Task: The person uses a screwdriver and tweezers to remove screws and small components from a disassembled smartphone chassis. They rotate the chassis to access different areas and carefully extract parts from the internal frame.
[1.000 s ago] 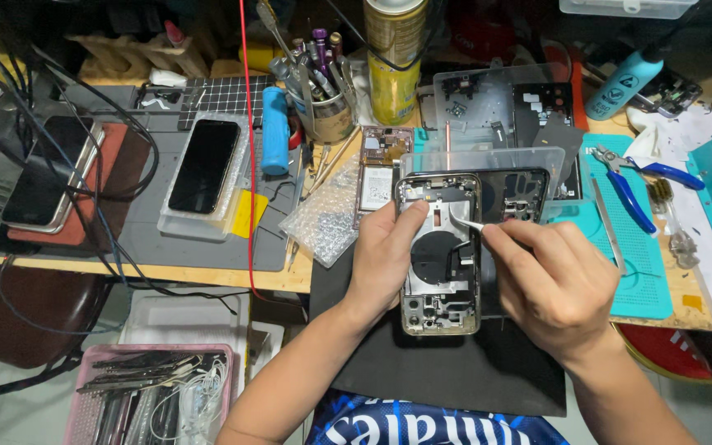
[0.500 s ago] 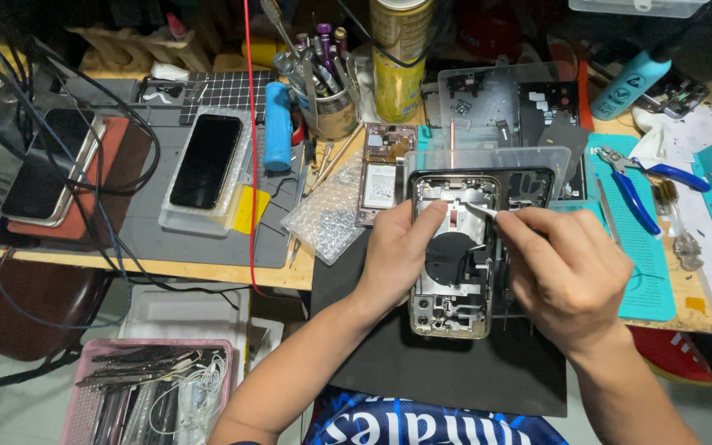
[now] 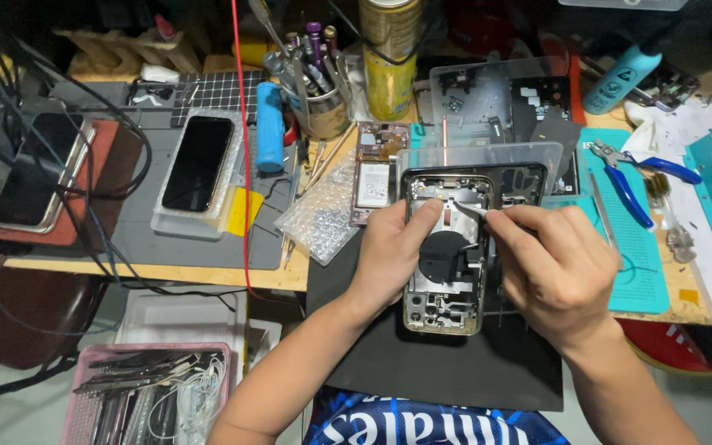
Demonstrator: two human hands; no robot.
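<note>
At the far left of the cluttered wooden surface (image 3: 208, 276) a dark phone lies on a reddish-brown pad (image 3: 113, 177), black cables crossing it. Just right of it, a black-screened phone (image 3: 198, 162) rests in a clear plastic wrap on a grey work mat (image 3: 138, 239), with a blue cylindrical tool handle (image 3: 269, 126) beside it and a metal cup of screwdrivers (image 3: 323, 103) behind. A piece of bubble wrap (image 3: 323, 218) lies near the left hand (image 3: 389, 255).

The left hand's grip is closed on the left edge of an opened silver-framed phone housing (image 3: 447, 272), thumb pressed on its inner parts; the housing lies flat on a black rubber mat (image 3: 447, 363) at the surface's front middle, between both hands. The right hand (image 3: 554, 268) is pinched shut on a thin white-tipped tool (image 3: 471, 209), its tip touching the housing's upper interior.

Further right, blue-handled pliers (image 3: 640, 177) lie on a teal silicone mat (image 3: 640, 264).
</note>
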